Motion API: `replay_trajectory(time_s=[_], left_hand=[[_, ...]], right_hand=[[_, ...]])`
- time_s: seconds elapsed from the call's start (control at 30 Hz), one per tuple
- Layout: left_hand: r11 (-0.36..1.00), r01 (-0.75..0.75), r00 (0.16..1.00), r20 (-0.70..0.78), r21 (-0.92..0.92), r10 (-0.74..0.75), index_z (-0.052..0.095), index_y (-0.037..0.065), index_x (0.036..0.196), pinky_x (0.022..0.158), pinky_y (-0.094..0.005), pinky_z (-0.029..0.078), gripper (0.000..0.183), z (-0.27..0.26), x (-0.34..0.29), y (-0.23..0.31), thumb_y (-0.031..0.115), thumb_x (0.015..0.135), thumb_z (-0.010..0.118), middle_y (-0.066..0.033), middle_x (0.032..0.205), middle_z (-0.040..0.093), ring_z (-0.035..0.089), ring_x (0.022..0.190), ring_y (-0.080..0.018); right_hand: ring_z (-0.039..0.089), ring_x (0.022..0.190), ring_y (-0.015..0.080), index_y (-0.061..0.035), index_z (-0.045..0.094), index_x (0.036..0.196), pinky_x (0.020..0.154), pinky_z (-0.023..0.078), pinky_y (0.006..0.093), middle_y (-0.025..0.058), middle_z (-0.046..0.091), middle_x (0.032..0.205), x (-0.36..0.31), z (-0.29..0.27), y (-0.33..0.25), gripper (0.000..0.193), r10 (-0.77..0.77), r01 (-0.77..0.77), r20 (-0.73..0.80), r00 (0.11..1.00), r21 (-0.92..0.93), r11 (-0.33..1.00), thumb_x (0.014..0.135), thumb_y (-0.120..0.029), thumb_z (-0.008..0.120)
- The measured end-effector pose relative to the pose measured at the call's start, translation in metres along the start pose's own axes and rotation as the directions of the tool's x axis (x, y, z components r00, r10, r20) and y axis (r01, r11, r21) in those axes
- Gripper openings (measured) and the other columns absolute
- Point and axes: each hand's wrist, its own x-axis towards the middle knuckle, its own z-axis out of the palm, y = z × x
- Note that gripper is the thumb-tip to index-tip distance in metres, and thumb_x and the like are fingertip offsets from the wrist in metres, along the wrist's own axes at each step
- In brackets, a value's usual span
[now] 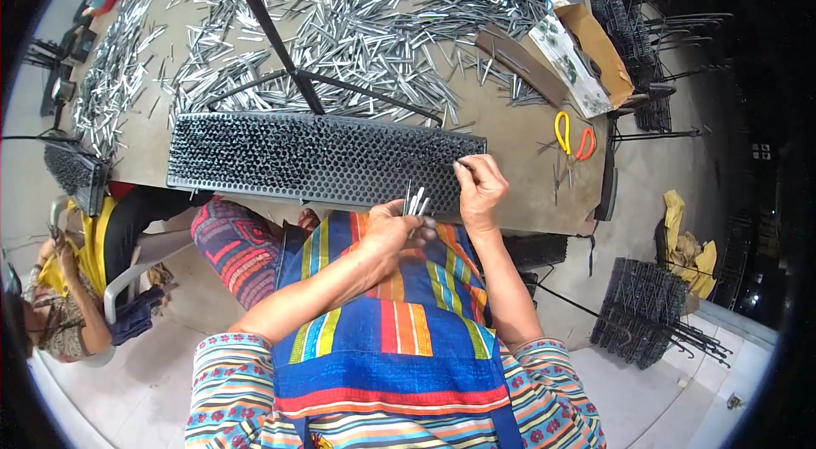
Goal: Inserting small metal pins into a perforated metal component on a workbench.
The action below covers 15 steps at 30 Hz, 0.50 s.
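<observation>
A long black rack (pixel 357 173) full of small round holes lies across the table's near edge, in front of me. Dark pegs or tips stick up from many holes, mostly toward its left and back; bare holes show along the near middle. My left hand (pixel 389 238) is closed round a small bundle of thin silvery metal strips (pixel 416 201), their ends pointing up by the rack's front edge. Over the rack's right end, my right hand (pixel 481 187) is pinched, thumb against fingers. Whatever it holds is too small to make out.
Loose metal strips (pixel 340 16) cover much of the table (pixel 518 169). A black rod frame rises behind the rack. Scissors (pixel 573 152), a brown bar (pixel 520 65) and an open carton (pixel 595 67) lie right. Another person (pixel 76 296) sits left; stacked racks (pixel 637 313) stand right.
</observation>
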Motion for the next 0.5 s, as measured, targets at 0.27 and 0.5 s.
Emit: replay_trajectory(time_s=[0.27,0.5], left_hand=[[0.996,-0.054,0.998,0.012,-0.065,0.055,0.062,0.003,0.097,0.058,-0.0266,0.055,0.012,-0.004,0.009,-0.007,-0.002,0.086,0.062,-0.0113,0.086,0.071,0.068,0.069,-0.0158],[0.997,-0.034,0.999,0.01,-0.073,0.034,0.063,0.002,0.099,0.058,-0.0263,0.055,0.013,-0.002,0.007,-0.003,-0.002,0.086,0.063,-0.0109,0.087,0.07,0.068,0.07,-0.0156]], right_hand=[[0.056,0.059,0.0146,0.0018,0.067,0.081,0.054,0.044,0.0275,0.0085,0.062,0.074,0.003,0.005,-0.002,0.007,-0.073,0.098,0.126,0.989,-0.207,0.974,0.075,0.004,0.07],[0.056,0.057,0.0158,0.0013,0.068,0.081,0.053,0.044,0.028,0.0089,0.06,0.07,0.001,0.003,0.003,0.008,-0.098,0.123,0.133,0.986,-0.193,0.973,0.075,0.003,0.071]])
